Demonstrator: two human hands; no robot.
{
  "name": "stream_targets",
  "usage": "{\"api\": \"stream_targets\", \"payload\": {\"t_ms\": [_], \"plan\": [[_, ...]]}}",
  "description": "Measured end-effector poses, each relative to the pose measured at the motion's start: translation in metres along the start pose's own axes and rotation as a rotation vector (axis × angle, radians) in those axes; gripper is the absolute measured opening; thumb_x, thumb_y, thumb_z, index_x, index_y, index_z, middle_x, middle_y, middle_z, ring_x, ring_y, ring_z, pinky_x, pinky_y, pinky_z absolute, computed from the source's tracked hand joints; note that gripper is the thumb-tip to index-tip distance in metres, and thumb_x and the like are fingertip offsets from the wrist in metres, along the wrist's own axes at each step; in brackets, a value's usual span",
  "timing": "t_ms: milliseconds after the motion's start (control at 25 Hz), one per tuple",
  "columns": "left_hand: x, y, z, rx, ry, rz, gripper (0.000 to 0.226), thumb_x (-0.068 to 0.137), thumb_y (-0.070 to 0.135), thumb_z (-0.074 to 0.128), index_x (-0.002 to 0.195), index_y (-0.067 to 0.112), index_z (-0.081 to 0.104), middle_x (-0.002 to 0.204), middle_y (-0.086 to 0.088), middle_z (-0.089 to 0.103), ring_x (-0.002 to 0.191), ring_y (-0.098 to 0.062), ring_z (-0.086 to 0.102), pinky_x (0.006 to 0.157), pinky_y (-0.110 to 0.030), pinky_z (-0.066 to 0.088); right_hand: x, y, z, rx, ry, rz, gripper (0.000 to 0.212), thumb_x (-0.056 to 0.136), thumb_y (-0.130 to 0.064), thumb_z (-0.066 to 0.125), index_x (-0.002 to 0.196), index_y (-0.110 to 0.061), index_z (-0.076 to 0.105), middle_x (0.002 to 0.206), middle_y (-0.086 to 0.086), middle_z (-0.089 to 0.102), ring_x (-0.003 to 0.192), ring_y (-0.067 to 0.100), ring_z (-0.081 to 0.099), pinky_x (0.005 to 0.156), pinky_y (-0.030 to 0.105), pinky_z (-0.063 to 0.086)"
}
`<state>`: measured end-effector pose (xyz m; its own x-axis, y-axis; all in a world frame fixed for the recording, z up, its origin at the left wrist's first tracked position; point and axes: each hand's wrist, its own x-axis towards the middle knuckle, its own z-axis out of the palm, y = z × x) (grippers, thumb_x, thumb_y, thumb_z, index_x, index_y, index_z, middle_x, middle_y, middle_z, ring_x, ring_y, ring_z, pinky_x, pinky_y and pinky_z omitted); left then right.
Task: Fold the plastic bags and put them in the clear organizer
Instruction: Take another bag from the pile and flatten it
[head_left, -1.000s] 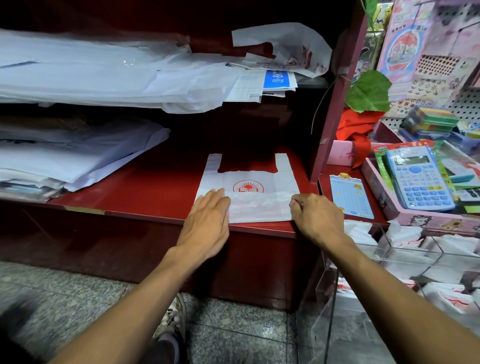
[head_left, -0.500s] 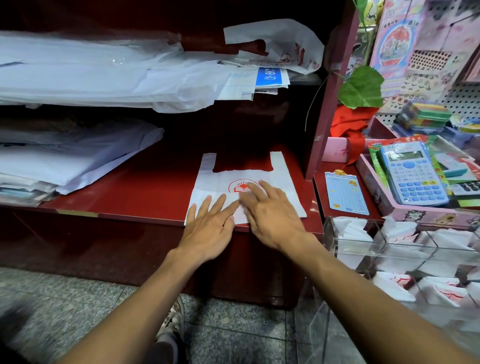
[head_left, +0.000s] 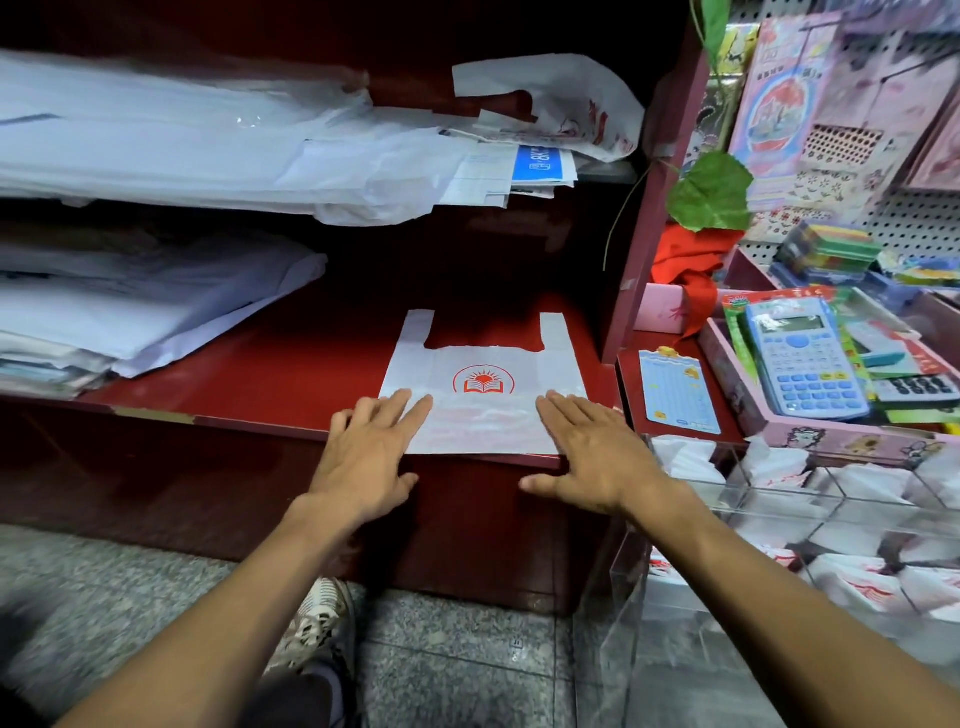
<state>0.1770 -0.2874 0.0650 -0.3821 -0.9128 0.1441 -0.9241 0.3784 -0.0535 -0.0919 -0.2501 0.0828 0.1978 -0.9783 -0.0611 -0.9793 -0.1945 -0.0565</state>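
Half a second ago the two hands lay close together over the middle of the bag, the right one covering its red emblem; now they have spread apart to its two lower corners and the emblem shows.

At far left, stacks of white paper and plastic sheets (head_left: 156, 306) fill the red wooden shelf (head_left: 270, 384). The left hand (head_left: 366, 460) lies flat, fingers straight and slightly spread, its fingertips (head_left: 410, 408) pressing the lower left corner of the white plastic bag with a red book-and-sun emblem (head_left: 483, 395). The bag lies flat at the shelf's front edge, handles pointing to the back, its near hem along the lip. The bare middle of the bag lies between the two hands. The right hand (head_left: 592, 457) is flat too, fingers extended on the lower right corner, thumb hanging out over the shelf front. Right of it lies a small blue card (head_left: 678, 397), then a pale blue calculator (head_left: 802, 358) in a pink tray (head_left: 831, 441). At lower right stands the clear acrylic organizer (head_left: 727, 519), its compartments holding folded white bags (head_left: 857, 483).
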Motion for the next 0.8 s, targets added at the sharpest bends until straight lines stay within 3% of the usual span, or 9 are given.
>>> {"api": "stream_targets", "payload": {"t_ms": [120, 200, 280, 360, 480, 560, 640, 720, 800], "plan": [[-0.006, -0.013, 0.0, -0.092, 0.141, 0.048, 0.078, 0.07, 0.012, 0.07, 0.143, 0.024, 0.045, 0.139, 0.003, 0.046, 0.106, -0.026, 0.041, 0.079, -0.036, 0.031, -0.009, 0.006, -0.002, 0.019, 0.139, -0.086, 0.078, 0.088, -0.04, 0.066, 0.153, -0.021, 0.028, 0.16, -0.001, 0.028, 0.146, 0.023, 0.026, 0.118, 0.034, 0.022], [-0.01, -0.025, 0.001, -0.214, 0.185, 0.072, 0.076, 0.062, -0.004, 0.066, 0.133, 0.022, 0.059, 0.126, 0.004, 0.053, 0.1, -0.022, 0.04, 0.079, -0.038, 0.038, -0.013, 0.013, -0.006, 0.134, 0.197, -0.14, 0.063, 0.083, -0.029, 0.073, 0.141, -0.019, 0.05, 0.148, -0.001, 0.048, 0.137, 0.024, 0.04, 0.113, 0.033, 0.03], [-0.016, -0.038, 0.006, -0.304, 0.238, 0.1, 0.077, 0.056, -0.012, 0.065, 0.126, 0.02, 0.066, 0.126, 0.006, 0.06, 0.102, -0.018, 0.039, 0.085, -0.045, 0.046, -0.017, 0.022, -0.011, 0.251, 0.206, -0.164, 0.048, 0.082, -0.018, 0.074, 0.129, -0.018, 0.063, 0.136, -0.002, 0.06, 0.128, 0.022, 0.051, 0.108, 0.032, 0.039], [-0.018, -0.044, 0.008, -0.396, 0.301, 0.086, 0.073, 0.056, -0.017, 0.066, 0.118, 0.02, 0.072, 0.121, 0.012, 0.064, 0.098, -0.014, 0.042, 0.091, -0.037, 0.047, -0.021, 0.03, -0.012, 0.37, 0.225, -0.154, 0.036, 0.08, -0.008, 0.072, 0.115, -0.018, 0.071, 0.124, -0.004, 0.067, 0.117, 0.018, 0.06, 0.101, 0.033, 0.046], [-0.017, -0.043, 0.002, -0.515, 0.329, 0.045, 0.051, 0.065, -0.01, 0.08, 0.104, 0.022, 0.078, 0.105, 0.02, 0.066, 0.084, -0.012, 0.047, 0.079, -0.008, 0.039, -0.023, 0.036, -0.01, 0.471, 0.304, -0.124, 0.021, 0.081, -0.003, 0.067, 0.091, -0.02, 0.074, 0.097, -0.008, 0.072, 0.09, 0.01, 0.064, 0.083, 0.035, 0.052], [-0.016, -0.04, -0.004, -0.618, 0.334, -0.025, 0.043, 0.073, 0.0, 0.082, 0.099, 0.035, 0.076, 0.097, 0.014, 0.073, 0.08, -0.014, 0.052, 0.071, -0.009, 0.04, -0.021, 0.036, -0.008, 0.543, 0.335, -0.071, 0.016, 0.086, -0.008, 0.068, 0.084, -0.023, 0.071, 0.085, -0.011, 0.071, 0.079, 0.003, 0.06, 0.074, 0.031, 0.049], [-0.015, -0.038, -0.01, -0.732, 0.352, -0.103, 0.043, 0.079, 0.01, 0.08, 0.094, 0.049, 0.069, 0.084, 0.014, 0.073, 0.079, -0.011, 0.06, 0.072, -0.017, 0.044, -0.019, 0.035, -0.008, 0.673, 0.373, -0.002, 0.015, 0.09, -0.018, 0.069, 0.085, -0.032, 0.067, 0.078, -0.018, 0.068, 0.075, -0.003, 0.06, 0.069, 0.02, 0.045], [-0.014, -0.036, -0.012, -0.836, 0.336, -0.12, 0.034, 0.083, 0.013, 0.077, 0.097, 0.044, 0.072, 0.081, 0.027, 0.07, 0.086, 0.004, 0.065, 0.081, -0.019, 0.048, -0.017, 0.033, -0.011, 0.732, 0.399, 0.036, 0.016, 0.091, -0.026, 0.069, 0.1, -0.039, 0.068, 0.085, -0.027, 0.066, 0.079, -0.009, 0.059, 0.072, 0.009, 0.042], [-0.01, -0.036, -0.011, -0.886, 0.288, -0.148, 0.02, 0.086, 0.013, 0.074, 0.099, 0.028, 0.077, 0.088, 0.026, 0.072, 0.093, 0.002, 0.067, 0.085, -0.027, 0.052, -0.012, 0.033, -0.01, 0.73, 0.391, 0.088, 0.008, 0.089, -0.026, 0.07, 0.094, -0.033, 0.07, 0.082, -0.021, 0.065, 0.076, -0.002, 0.058, 0.07, 0.017, 0.043]]}}
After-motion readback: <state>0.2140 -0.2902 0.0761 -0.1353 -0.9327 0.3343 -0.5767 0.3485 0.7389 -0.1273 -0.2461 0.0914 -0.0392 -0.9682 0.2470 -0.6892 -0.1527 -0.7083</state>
